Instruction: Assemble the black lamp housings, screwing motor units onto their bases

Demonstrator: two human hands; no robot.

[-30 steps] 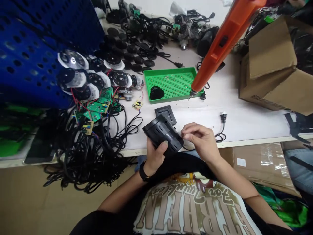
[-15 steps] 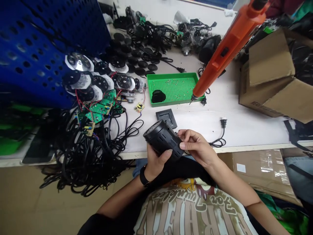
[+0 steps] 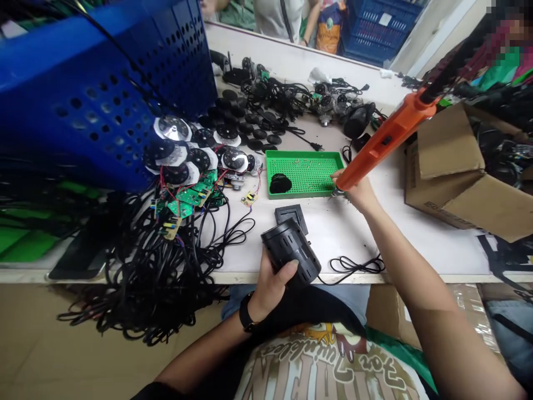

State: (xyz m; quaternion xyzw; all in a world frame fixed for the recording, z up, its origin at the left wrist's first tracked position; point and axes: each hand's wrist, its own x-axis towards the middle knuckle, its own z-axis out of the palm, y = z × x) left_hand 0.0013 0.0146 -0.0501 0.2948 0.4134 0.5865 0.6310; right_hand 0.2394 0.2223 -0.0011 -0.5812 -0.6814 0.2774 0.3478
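Lower centre, our left hand point(image 3: 271, 284) grips the black slotted plastic cylinder point(image 3: 292, 254); right of centre, our right hand point(image 3: 357, 192) curls shut on the orange suspended screwdriver point(image 3: 387, 136) beside the green perforated tray point(image 3: 310, 173)

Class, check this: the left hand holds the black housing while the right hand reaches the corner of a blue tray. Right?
No: the head view shows the tray is green, not blue. The left hand, black housing and right hand are as stated.

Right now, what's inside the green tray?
The green tray holds scattered small screws and a black round part. The right hand and orange screwdriver cover its right corner.
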